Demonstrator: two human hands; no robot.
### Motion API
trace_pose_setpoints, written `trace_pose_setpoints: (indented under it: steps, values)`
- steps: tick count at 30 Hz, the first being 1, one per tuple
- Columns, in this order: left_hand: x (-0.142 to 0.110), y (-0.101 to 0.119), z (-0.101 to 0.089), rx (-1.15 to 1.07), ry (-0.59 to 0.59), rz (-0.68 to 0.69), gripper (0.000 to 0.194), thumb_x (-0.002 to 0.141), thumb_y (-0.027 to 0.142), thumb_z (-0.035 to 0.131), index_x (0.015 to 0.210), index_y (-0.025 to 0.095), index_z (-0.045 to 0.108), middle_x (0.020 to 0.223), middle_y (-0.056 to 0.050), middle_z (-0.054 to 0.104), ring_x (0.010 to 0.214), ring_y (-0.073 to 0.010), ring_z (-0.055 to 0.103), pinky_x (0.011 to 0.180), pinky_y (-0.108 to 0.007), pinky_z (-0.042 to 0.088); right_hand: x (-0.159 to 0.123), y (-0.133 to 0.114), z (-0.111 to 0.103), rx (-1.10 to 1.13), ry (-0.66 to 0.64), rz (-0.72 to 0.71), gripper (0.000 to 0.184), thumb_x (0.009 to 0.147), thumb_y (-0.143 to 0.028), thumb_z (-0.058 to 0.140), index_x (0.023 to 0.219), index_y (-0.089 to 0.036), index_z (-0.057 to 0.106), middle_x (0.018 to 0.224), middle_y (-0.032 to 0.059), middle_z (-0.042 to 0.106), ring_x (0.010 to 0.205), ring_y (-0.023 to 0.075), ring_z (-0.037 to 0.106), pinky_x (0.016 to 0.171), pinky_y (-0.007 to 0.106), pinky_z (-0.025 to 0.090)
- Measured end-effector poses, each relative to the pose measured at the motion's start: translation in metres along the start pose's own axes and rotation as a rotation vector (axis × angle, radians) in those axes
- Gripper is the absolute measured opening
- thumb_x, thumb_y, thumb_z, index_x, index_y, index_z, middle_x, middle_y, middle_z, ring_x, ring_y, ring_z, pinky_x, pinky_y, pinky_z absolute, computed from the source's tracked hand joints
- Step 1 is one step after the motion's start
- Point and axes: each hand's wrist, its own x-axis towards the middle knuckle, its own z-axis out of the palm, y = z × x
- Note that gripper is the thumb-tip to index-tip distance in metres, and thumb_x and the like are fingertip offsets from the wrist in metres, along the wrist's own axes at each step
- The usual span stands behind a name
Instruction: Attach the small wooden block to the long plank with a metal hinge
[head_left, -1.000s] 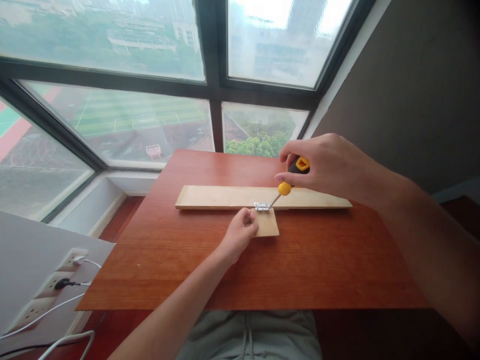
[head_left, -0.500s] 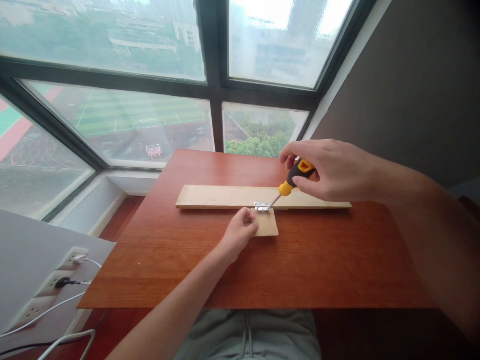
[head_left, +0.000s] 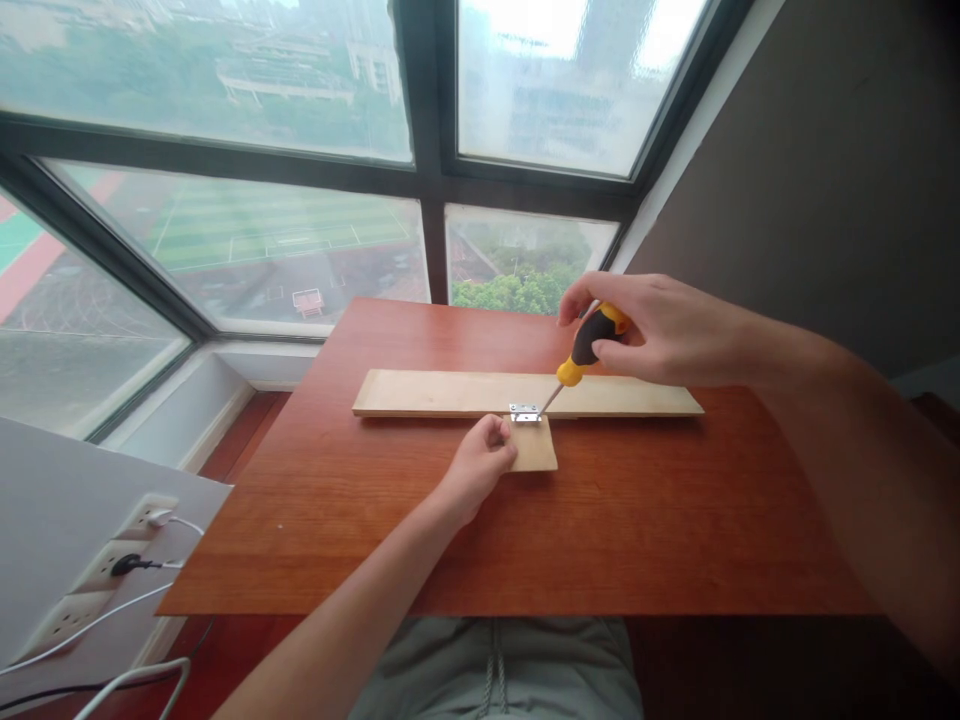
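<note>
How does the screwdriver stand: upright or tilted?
Tilted. The screwdriver leans in the right hand: its handle is higher and further right than its tip, which is at the metal hinge.

1. One camera sits on the person's head.
2. It looks forward and down, past the gray pants [head_left: 570,672], onto the wooden surface [head_left: 600,550].
3. It is near the left hand [head_left: 484,465] and the right hand [head_left: 660,330].
4. Up top, it sees out through the big window [head_left: 427,180].
5. It sees wide, from the wall sockets [head_left: 73,618] on the left to the dark wall [head_left: 817,190] on the right.
</note>
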Motion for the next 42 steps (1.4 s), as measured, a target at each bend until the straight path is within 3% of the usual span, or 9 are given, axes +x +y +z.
trace_pose_setpoints:
  steps: [7, 11, 15, 18, 24, 27, 31, 38, 42]
  values:
    - [0.001, -0.001, -0.001, 0.014, -0.002, 0.004, 0.029, 0.067, 0.022, 0.067, 0.079, 0.020, 0.041, 0.071, 0.006, 0.050, 0.059, -0.0060, 0.040, 0.054, -0.019, 0.027, 0.003, 0.005, 0.010, -0.224, 0.186, 0.161, 0.031, 0.087, -0.051, 0.051, 0.098, -0.026, 0.066, 0.073, 0.0049, 0.067, 0.066, 0.0229, 0.060, 0.057, 0.032, 0.035]
    - [0.001, -0.002, -0.001, -0.001, -0.007, 0.005, 0.030, 0.066, 0.022, 0.068, 0.079, 0.020, 0.040, 0.072, 0.006, 0.051, 0.060, -0.0062, 0.041, 0.054, -0.019, 0.028, -0.001, 0.003, 0.008, -0.104, 0.138, 0.100, 0.023, 0.084, -0.038, 0.054, 0.102, -0.026, 0.063, 0.088, 0.0047, 0.071, 0.070, 0.0215, 0.061, 0.060, 0.033, 0.039]
    - [0.001, -0.002, -0.001, -0.019, -0.006, 0.005, 0.032, 0.066, 0.023, 0.069, 0.079, 0.020, 0.040, 0.072, 0.006, 0.051, 0.060, -0.0058, 0.040, 0.054, -0.018, 0.028, -0.005, 0.003, 0.003, 0.054, 0.100, 0.026, 0.031, 0.083, -0.031, 0.054, 0.113, -0.024, 0.059, 0.098, 0.0048, 0.071, 0.071, 0.0187, 0.062, 0.063, 0.032, 0.044]
    - [0.002, -0.003, -0.001, -0.023, -0.005, 0.006, 0.032, 0.066, 0.022, 0.070, 0.079, 0.020, 0.041, 0.072, 0.006, 0.051, 0.059, -0.0057, 0.040, 0.054, -0.018, 0.028, -0.003, 0.003, 0.006, -0.025, 0.156, 0.071, 0.032, 0.087, -0.041, 0.053, 0.114, -0.024, 0.060, 0.090, 0.0045, 0.071, 0.069, 0.0194, 0.061, 0.061, 0.032, 0.042]
    - [0.001, -0.002, -0.001, -0.005, 0.003, 0.004, 0.031, 0.065, 0.022, 0.069, 0.078, 0.020, 0.041, 0.070, 0.006, 0.050, 0.058, -0.0061, 0.041, 0.053, -0.018, 0.028, 0.000, 0.002, 0.014, -0.254, 0.208, 0.193, 0.031, 0.087, -0.053, 0.051, 0.093, -0.026, 0.066, 0.074, 0.0045, 0.067, 0.065, 0.0228, 0.060, 0.056, 0.032, 0.036]
    - [0.001, -0.001, -0.001, 0.002, 0.000, 0.008, 0.030, 0.066, 0.021, 0.068, 0.078, 0.020, 0.041, 0.071, 0.006, 0.051, 0.059, -0.0063, 0.042, 0.054, -0.018, 0.029, -0.002, 0.001, 0.009, -0.157, 0.166, 0.145, 0.025, 0.085, -0.042, 0.053, 0.100, -0.025, 0.064, 0.085, 0.0044, 0.070, 0.068, 0.0217, 0.061, 0.059, 0.033, 0.039]
    - [0.001, -0.001, -0.001, -0.004, -0.001, 0.006, 0.029, 0.066, 0.020, 0.068, 0.078, 0.020, 0.041, 0.071, 0.006, 0.051, 0.058, -0.0061, 0.040, 0.053, -0.018, 0.028, -0.005, 0.001, 0.003, 0.047, 0.097, 0.036, 0.031, 0.084, -0.035, 0.054, 0.112, -0.024, 0.060, 0.100, 0.0064, 0.071, 0.077, 0.0215, 0.063, 0.064, 0.033, 0.045]
    - [0.001, -0.001, -0.001, -0.011, 0.000, 0.001, 0.031, 0.065, 0.021, 0.069, 0.078, 0.020, 0.041, 0.070, 0.006, 0.051, 0.058, -0.0065, 0.041, 0.053, -0.018, 0.028, -0.003, -0.001, 0.012, -0.211, 0.226, 0.166, 0.033, 0.085, -0.055, 0.054, 0.103, -0.028, 0.064, 0.081, 0.0052, 0.070, 0.068, 0.0240, 0.061, 0.058, 0.034, 0.039]
    - [0.001, -0.001, -0.001, -0.022, -0.004, 0.003, 0.031, 0.065, 0.021, 0.069, 0.077, 0.020, 0.040, 0.071, 0.005, 0.052, 0.061, -0.0068, 0.043, 0.055, -0.018, 0.030, -0.009, -0.007, 0.007, -0.097, 0.154, 0.130, 0.027, 0.087, -0.044, 0.051, 0.106, -0.027, 0.062, 0.090, 0.0054, 0.071, 0.069, 0.0228, 0.062, 0.059, 0.034, 0.040]
